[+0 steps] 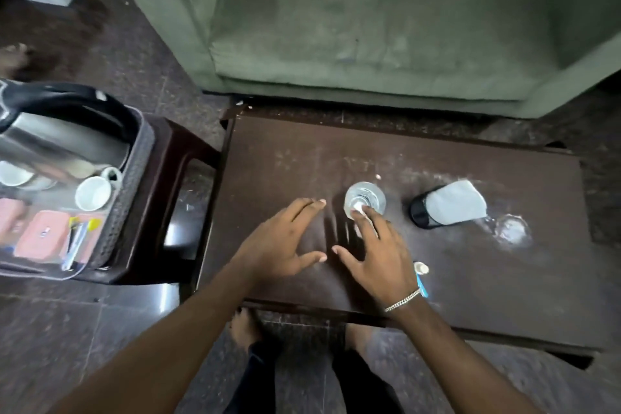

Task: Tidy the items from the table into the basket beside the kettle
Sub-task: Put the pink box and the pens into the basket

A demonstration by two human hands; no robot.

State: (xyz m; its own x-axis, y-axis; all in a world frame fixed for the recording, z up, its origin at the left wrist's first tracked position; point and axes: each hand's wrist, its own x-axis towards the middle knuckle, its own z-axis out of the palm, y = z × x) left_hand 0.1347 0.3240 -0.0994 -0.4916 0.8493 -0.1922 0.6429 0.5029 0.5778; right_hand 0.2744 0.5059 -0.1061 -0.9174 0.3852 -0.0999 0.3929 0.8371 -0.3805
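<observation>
Both hands (336, 245) hover spread, holding nothing, over the dusty table (470, 279) (green sofa (369, 27) behind).

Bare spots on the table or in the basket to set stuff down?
Table: far strip toward the sofa is bare, as is the near right corner. Its middle is crowded: both hands, the clear bottle, the black bottle. Basket: full of kettle, cups and packets.

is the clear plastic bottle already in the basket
No, the clear plastic bottle stands upright on the dark wooden table, with the right hand's fingertips at its cap.
</observation>
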